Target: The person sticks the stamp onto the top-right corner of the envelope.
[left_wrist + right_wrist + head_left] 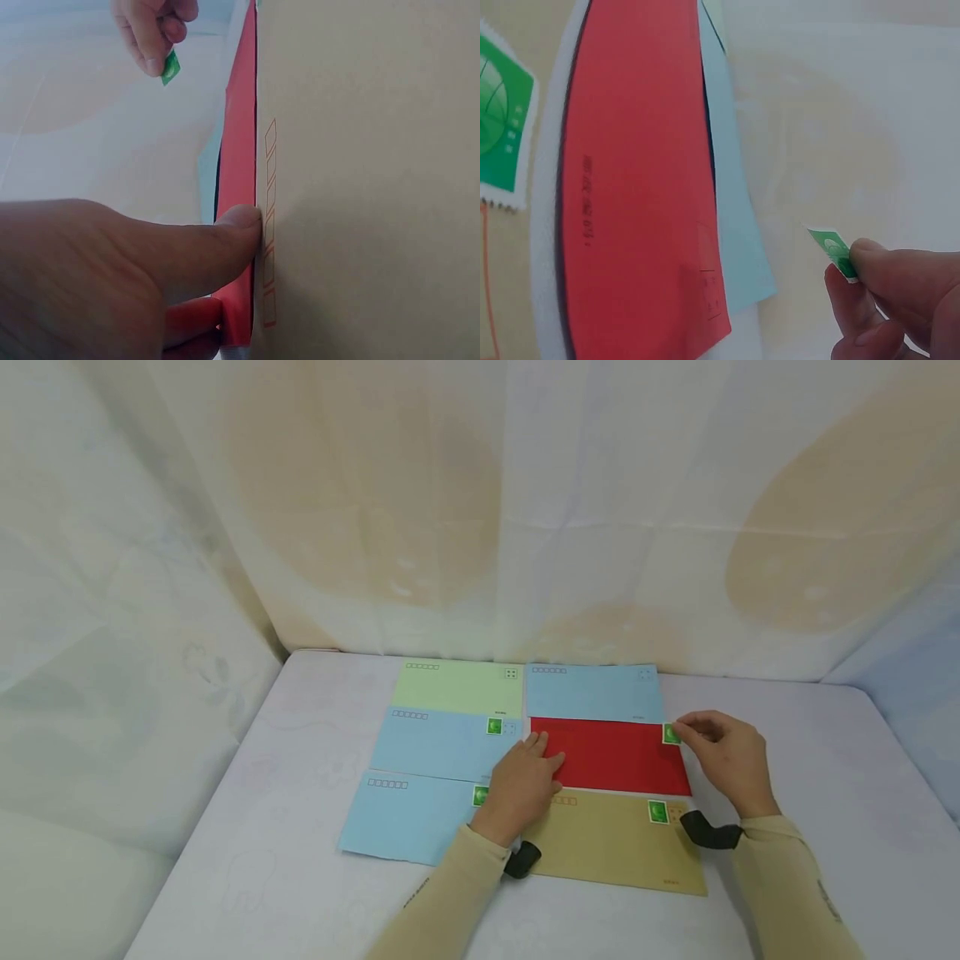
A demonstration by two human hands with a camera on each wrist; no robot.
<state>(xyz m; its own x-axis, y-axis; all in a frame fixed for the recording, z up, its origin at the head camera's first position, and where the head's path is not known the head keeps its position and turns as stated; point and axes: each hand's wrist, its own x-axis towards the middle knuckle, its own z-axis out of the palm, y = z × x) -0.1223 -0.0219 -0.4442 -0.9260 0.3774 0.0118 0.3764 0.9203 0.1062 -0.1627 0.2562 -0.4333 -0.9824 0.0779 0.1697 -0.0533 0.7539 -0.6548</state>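
A red envelope (615, 758) lies in the middle of the right-hand column of envelopes. On its left end rests my left hand (517, 785), fingers spread and pressing down. In the left wrist view the thumb (202, 251) is stretched out at the border of the red and tan envelopes. My right hand (727, 758) pinches a small green stamp (834, 253) with a white edge between thumb and forefinger. The stamp is held up over the red envelope's upper right corner, clear of the paper in the right wrist view.
Below the red envelope is a tan envelope (607, 847) bearing a green stamp (657, 812); a blue envelope (592, 693) lies above. The left column has a pale green envelope (457, 687) and two stamped blue ones (435, 747). A patterned cloth (600, 527) hangs behind the white table (247, 827).
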